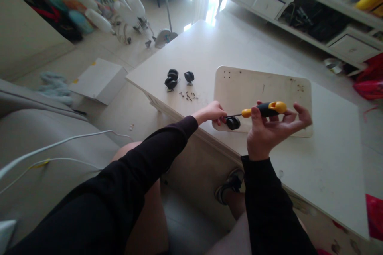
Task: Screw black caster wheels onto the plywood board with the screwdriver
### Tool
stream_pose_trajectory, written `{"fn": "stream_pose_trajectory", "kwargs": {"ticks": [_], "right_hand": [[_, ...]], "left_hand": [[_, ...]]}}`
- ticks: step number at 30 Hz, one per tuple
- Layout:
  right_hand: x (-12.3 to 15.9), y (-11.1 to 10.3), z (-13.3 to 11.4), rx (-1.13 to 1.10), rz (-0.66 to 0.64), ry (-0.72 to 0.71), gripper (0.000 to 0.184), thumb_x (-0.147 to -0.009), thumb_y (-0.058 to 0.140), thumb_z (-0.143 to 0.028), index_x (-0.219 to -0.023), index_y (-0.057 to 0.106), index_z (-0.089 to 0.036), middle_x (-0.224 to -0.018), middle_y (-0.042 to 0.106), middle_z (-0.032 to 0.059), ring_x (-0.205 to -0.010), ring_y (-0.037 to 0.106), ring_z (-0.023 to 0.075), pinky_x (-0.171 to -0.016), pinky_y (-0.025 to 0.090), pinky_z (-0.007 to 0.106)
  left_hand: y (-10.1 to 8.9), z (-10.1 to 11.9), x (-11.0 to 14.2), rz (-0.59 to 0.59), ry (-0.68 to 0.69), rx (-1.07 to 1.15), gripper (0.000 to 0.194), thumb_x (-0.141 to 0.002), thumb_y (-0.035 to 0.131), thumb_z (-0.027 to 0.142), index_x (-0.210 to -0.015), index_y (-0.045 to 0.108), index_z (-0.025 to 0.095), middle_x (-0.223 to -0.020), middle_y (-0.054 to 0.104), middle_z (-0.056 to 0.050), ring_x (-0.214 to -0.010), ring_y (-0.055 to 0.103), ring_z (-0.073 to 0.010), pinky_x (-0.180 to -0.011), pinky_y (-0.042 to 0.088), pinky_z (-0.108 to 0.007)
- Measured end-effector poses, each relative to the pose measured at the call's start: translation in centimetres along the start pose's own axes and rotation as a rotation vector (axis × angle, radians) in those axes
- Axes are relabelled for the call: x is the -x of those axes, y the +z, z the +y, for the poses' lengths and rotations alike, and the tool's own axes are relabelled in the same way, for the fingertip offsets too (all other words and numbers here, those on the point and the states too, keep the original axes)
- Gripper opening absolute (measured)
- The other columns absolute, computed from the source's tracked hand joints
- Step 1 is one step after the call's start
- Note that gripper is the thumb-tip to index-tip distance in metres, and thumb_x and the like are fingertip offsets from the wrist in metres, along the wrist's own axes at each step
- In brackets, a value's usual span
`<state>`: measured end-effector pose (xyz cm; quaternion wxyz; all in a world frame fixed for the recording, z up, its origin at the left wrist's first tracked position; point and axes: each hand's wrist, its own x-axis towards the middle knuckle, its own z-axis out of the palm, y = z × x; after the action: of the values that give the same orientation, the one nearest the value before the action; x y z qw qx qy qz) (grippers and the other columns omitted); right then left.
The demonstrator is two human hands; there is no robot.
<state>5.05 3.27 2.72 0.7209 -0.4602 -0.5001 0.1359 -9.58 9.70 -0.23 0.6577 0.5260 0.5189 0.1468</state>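
My right hand (265, 133) grips a yellow and black screwdriver (263, 109) between thumb and fingers, with some fingers stretched out. Its thin shaft points left, nearly level in view, to the fingertips of my left hand (213, 112). Those fingers are pinched together by the shaft's tip; whatever they hold is hidden. Just beneath the shaft, a black caster wheel (233, 123) sits at the near left corner of a pale rounded board (257, 93). Small holes show near the board's other corners.
Three more casters (189, 77) and several loose screws (188, 96) lie on the white table (329, 167), left of the board. A white box (98, 79) is on the floor beyond the table's left edge. A white cabinet (269, 6) stands behind.
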Motion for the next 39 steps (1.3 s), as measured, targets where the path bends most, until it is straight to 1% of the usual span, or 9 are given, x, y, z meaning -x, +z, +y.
{"fn": "stream_pose_trajectory", "kwargs": {"ticks": [3, 6, 11, 16, 19, 22, 26, 29, 39], "right_hand": [[0.3, -0.1, -0.2, -0.024, -0.032, 0.034, 0.073, -0.077, 0.081, -0.026, -0.136, 0.038, -0.031, -0.113, 0.063, -0.0009, -0.104, 0.080, 0.0209, -0.098, 0.070, 0.053], [0.5, -0.2, -0.2, -0.059, -0.078, 0.011, 0.066, -0.083, 0.072, -0.024, -0.139, 0.037, -0.030, -0.120, 0.070, 0.0046, -0.116, 0.079, 0.0234, -0.103, 0.067, 0.057], [0.3, -0.3, 0.1, -0.056, -0.083, -0.062, 0.066, -0.082, 0.069, -0.026, -0.139, 0.037, -0.031, -0.125, 0.069, 0.0054, -0.128, 0.075, 0.0260, -0.112, 0.062, 0.064], [-0.1, -0.1, -0.5, -0.070, -0.040, -0.125, 0.064, -0.079, 0.070, -0.024, -0.136, 0.040, -0.029, -0.123, 0.066, 0.0034, -0.122, 0.076, 0.0230, -0.115, 0.061, 0.062], [-0.5, -0.2, -0.8, -0.065, 0.022, -0.105, 0.061, -0.079, 0.070, -0.026, -0.133, 0.041, -0.028, -0.130, 0.062, 0.0040, -0.118, 0.076, 0.0215, -0.114, 0.063, 0.059], [-0.7, -0.5, -0.9, -0.059, 0.041, -0.103, 0.060, -0.081, 0.069, -0.026, -0.133, 0.041, -0.027, -0.129, 0.062, 0.0046, -0.116, 0.076, 0.0218, -0.112, 0.063, 0.057], [-0.9, -0.8, -0.7, -0.057, 0.055, -0.133, 0.060, -0.080, 0.069, -0.020, -0.134, 0.044, -0.026, -0.125, 0.066, 0.0040, -0.114, 0.076, 0.0211, -0.110, 0.063, 0.052], [-0.9, -0.8, -0.6, -0.029, 0.057, -0.140, 0.059, -0.080, 0.068, -0.020, -0.133, 0.044, -0.029, -0.125, 0.067, 0.0038, -0.115, 0.075, 0.0227, -0.110, 0.063, 0.054], [-1.1, -0.8, -1.2, 0.040, 0.045, -0.120, 0.055, -0.082, 0.067, -0.024, -0.130, 0.042, -0.029, -0.123, 0.063, 0.0057, -0.115, 0.075, 0.0253, -0.109, 0.062, 0.059]], "left_hand": [[0.0, 0.0, 0.0, 0.008, -0.001, -0.012, 0.029, -0.098, 0.058, 0.009, -0.071, 0.069, 0.009, -0.073, 0.074, -0.007, -0.051, 0.063, -0.0091, -0.054, 0.052, -0.022], [0.0, -0.1, -0.2, 0.005, 0.007, -0.029, 0.027, -0.097, 0.059, 0.009, -0.073, 0.070, 0.008, -0.073, 0.074, -0.008, -0.052, 0.063, -0.0100, -0.056, 0.054, -0.023], [0.0, -0.4, -0.7, -0.006, 0.007, -0.025, 0.027, -0.099, 0.057, 0.009, -0.075, 0.070, 0.009, -0.075, 0.075, -0.009, -0.052, 0.064, -0.0107, -0.054, 0.054, -0.024], [0.1, -0.5, -0.8, -0.021, 0.007, -0.046, 0.026, -0.099, 0.055, 0.009, -0.076, 0.069, 0.010, -0.077, 0.076, -0.008, -0.053, 0.066, -0.0109, -0.056, 0.056, -0.024], [0.3, -0.6, -0.5, 0.019, 0.067, -0.141, 0.016, -0.096, 0.058, 0.008, -0.096, 0.074, 0.011, -0.075, 0.075, -0.005, -0.051, 0.067, -0.0130, -0.057, 0.056, -0.026], [0.4, -0.9, -0.2, 0.084, 0.202, -0.346, 0.027, -0.091, 0.066, 0.011, -0.114, 0.079, 0.016, -0.076, 0.076, -0.003, -0.054, 0.068, -0.0141, -0.063, 0.056, -0.028], [0.5, -1.4, -0.3, 0.226, 0.373, -0.617, 0.028, -0.088, 0.068, 0.015, -0.106, 0.088, 0.023, -0.088, 0.080, -0.007, -0.082, 0.074, -0.0202, -0.081, 0.057, -0.032], [0.6, -1.6, -0.5, 0.282, 0.393, -0.696, 0.030, -0.088, 0.067, 0.015, -0.104, 0.090, 0.025, -0.096, 0.081, -0.009, -0.096, 0.075, -0.0240, -0.087, 0.056, -0.035], [0.5, -1.4, 0.0, 0.282, 0.422, -0.809, 0.026, -0.090, 0.067, 0.018, -0.107, 0.087, 0.022, -0.102, 0.081, -0.011, -0.097, 0.073, -0.0238, -0.083, 0.052, -0.032]]}}
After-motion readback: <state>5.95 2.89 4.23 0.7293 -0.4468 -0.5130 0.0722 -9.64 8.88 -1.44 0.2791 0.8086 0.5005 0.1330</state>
